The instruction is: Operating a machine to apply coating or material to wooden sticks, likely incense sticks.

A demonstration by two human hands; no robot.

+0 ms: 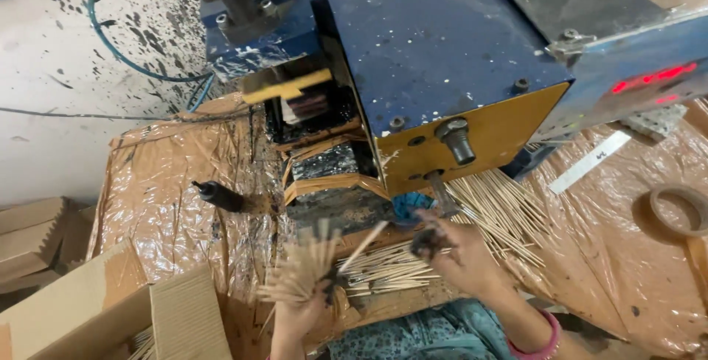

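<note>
I had the left hand (299,316) low in the frame, left of centre, its fingers closed round a fanned bundle of sticks (302,268). The motion blurred it, so I could not count the sticks or see each fingertip. The right hand (457,253) sat just right of centre, below the machine (435,57). Its dark-stained fingers (426,240) were pinched together near a single stick (363,246) that angled up toward the machine's mouth; I could not tell whether they truly gripped it. A pink bangle (538,345) ringed the right wrist at the lower right.

Between the hands lay a loose pile of sticks (383,271) on the table (627,257), which was wrapped in shiny brown plastic. A larger heap of sticks (501,212) spread out just right of the right hand, under the machine's yellow face. The machine, blue with a yellow front, filled the upper centre; a red display (653,80) glowed at the upper right. A tape roll (678,209) lay at the right edge. A black knob (217,195) stood left of centre, and cardboard boxes (110,316) occupied the lower left corner.
</note>
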